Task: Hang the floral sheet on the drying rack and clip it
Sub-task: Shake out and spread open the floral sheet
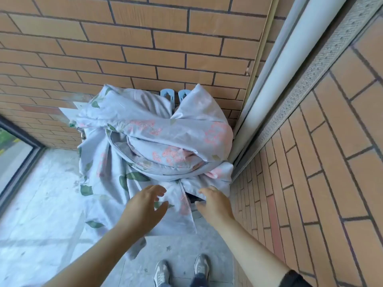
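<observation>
The floral sheet [149, 133] sits bunched in a heap against the brick wall [145, 48], its rolled folds running left to right and a loose length hanging toward the floor. Two blue clips [166, 95] peek out behind it. The left hand [145, 206] hovers at the hanging cloth with fingers spread and relaxed. The right hand [215, 201] meets the lower right edge, but its grasp cannot be made out.

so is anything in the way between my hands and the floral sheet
Nothing visible. The left hand hovers open in front of the floral sheet, and the right hand is at its lower fold. The rack itself does not show; two blue clips peek out behind the sheet.
</observation>
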Action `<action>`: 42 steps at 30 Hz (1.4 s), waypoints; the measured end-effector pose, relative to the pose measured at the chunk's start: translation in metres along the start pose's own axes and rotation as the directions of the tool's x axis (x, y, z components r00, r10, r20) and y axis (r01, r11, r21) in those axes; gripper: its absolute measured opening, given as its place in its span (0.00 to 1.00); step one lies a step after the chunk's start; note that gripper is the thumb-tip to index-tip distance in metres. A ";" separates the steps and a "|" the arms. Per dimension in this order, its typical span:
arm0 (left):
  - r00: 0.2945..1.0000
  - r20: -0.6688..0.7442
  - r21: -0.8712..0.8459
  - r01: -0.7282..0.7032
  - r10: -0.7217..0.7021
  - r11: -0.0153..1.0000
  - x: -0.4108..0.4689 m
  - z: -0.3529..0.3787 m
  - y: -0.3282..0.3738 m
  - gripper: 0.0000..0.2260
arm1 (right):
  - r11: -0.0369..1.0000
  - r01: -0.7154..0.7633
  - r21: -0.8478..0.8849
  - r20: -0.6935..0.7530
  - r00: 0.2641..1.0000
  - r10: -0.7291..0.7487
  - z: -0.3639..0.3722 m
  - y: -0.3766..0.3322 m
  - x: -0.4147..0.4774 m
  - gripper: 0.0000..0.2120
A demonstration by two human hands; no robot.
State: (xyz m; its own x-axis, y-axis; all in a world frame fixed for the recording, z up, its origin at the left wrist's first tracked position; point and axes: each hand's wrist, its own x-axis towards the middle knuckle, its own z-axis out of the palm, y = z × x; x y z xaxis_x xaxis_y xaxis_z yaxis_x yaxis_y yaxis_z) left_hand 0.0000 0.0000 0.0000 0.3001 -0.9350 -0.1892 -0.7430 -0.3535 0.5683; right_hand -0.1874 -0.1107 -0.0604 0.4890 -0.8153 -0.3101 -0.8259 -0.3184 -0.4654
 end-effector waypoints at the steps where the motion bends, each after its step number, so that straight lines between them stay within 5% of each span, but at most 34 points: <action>1: 1.000 -0.004 -0.006 0.017 -0.017 1.000 0.004 0.004 -0.003 0.11 | 1.000 0.000 -0.022 0.005 1.000 0.000 0.004 0.002 0.009 0.16; 8: 0.996 -0.017 -0.029 0.088 -0.088 0.996 0.016 0.020 -0.005 0.11 | 0.979 0.039 -0.199 -0.017 0.999 -0.043 0.035 0.015 0.040 0.19; 13: 0.996 -0.002 -0.022 0.094 -0.094 0.995 0.019 0.025 -0.007 0.13 | 0.982 0.064 -0.177 -0.121 0.989 -0.087 0.041 0.022 0.046 0.07; 19: 0.996 0.002 -0.001 0.090 -0.090 0.996 0.022 0.029 -0.006 0.11 | 0.987 0.134 -0.087 -0.135 0.980 -0.145 0.032 0.031 0.043 0.04; 24: 0.998 0.012 0.011 0.062 -0.062 0.998 0.026 0.033 -0.001 0.13 | 0.960 0.132 0.248 -0.140 0.985 -0.100 0.016 0.026 0.031 0.04; 32: 0.997 -0.038 0.036 -0.071 0.072 0.997 0.041 0.041 0.013 0.25 | 0.766 0.090 0.636 -0.035 0.996 -0.088 -0.044 -0.021 0.011 0.07; 38: 0.998 0.031 0.082 -0.063 0.061 0.995 0.052 0.039 0.010 0.23 | 0.891 0.015 0.454 -0.042 0.999 0.005 -0.040 -0.001 0.014 0.04; 42: 0.998 0.032 0.091 -0.055 0.052 0.994 0.049 0.041 0.005 0.19 | 0.994 -0.016 0.107 -0.031 0.999 0.019 -0.007 0.002 0.007 0.20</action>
State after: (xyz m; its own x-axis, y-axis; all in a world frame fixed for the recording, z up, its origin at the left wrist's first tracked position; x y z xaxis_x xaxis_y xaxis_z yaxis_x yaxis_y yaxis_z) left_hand -0.0131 -0.0488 -0.0392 0.2421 -0.9525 -0.1846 -0.8097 -0.3032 0.5025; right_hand -0.1874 -0.1205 -0.0578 0.4640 -0.8359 -0.2931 -0.7988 -0.2517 -0.5465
